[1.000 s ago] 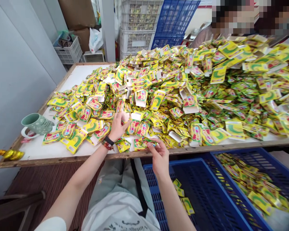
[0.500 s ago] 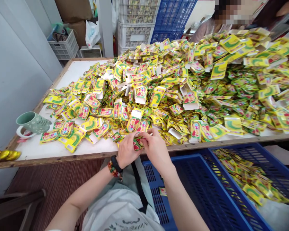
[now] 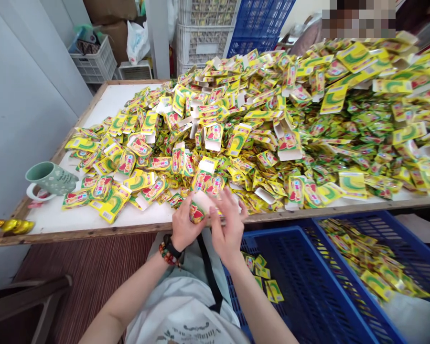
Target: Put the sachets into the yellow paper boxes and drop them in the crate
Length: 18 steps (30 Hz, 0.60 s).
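A huge heap of small yellow-green packets and flat cartons (image 3: 279, 114) covers the white table (image 3: 57, 220). At the near edge my left hand (image 3: 184, 227), with a dark band and beads at the wrist, is closed on a small yellow carton (image 3: 198, 210). My right hand (image 3: 227, 224) touches the carton's right end, thumb and fingers pressed around it, its other fingers spread. Both hands hover just above the table's wooden front edge, over my lap.
A green mug (image 3: 50, 179) stands at the table's left end beside gold-wrapped items (image 3: 12, 225). Two blue crates (image 3: 308, 282) sit below the front edge, the right one (image 3: 387, 258) holding many packets. White and blue crates (image 3: 208, 43) stack behind. A person sits across the table.
My left hand came back from the heap with a carton and met my right hand at the table edge; both now work the carton there.
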Each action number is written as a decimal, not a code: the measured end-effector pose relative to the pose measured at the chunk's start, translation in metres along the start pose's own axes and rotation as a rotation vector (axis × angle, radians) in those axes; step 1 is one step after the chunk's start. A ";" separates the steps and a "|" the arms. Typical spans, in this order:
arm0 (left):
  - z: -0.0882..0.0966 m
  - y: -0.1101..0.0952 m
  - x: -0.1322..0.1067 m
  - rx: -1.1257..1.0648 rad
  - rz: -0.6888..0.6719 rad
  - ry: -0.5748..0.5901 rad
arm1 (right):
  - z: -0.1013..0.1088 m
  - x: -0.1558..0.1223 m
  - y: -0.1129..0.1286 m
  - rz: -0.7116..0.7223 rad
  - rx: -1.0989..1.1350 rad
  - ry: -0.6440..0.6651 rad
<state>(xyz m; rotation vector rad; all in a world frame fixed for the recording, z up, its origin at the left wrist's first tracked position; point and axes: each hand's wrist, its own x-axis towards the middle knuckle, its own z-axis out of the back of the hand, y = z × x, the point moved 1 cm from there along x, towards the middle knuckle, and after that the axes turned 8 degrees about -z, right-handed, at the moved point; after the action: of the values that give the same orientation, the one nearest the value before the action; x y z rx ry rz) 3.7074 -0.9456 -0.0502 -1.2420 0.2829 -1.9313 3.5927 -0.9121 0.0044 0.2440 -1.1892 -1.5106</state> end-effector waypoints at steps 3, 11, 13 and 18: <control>0.000 -0.003 0.002 -0.011 -0.065 0.040 | -0.003 0.003 -0.013 -0.324 0.373 0.108; -0.001 0.000 0.001 0.037 -0.011 0.251 | -0.013 -0.004 -0.010 -0.341 0.414 0.214; -0.003 0.002 -0.001 0.062 -0.031 0.240 | -0.016 -0.003 -0.011 -0.382 0.361 0.163; -0.008 0.005 -0.004 0.122 -0.053 0.210 | -0.021 0.005 -0.017 -0.450 0.417 0.219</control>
<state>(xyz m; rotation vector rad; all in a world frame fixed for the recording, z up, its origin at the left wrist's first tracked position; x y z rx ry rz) 3.7038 -0.9479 -0.0597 -0.9777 0.2375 -2.0956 3.5956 -0.9303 -0.0163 0.9874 -1.3165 -1.5459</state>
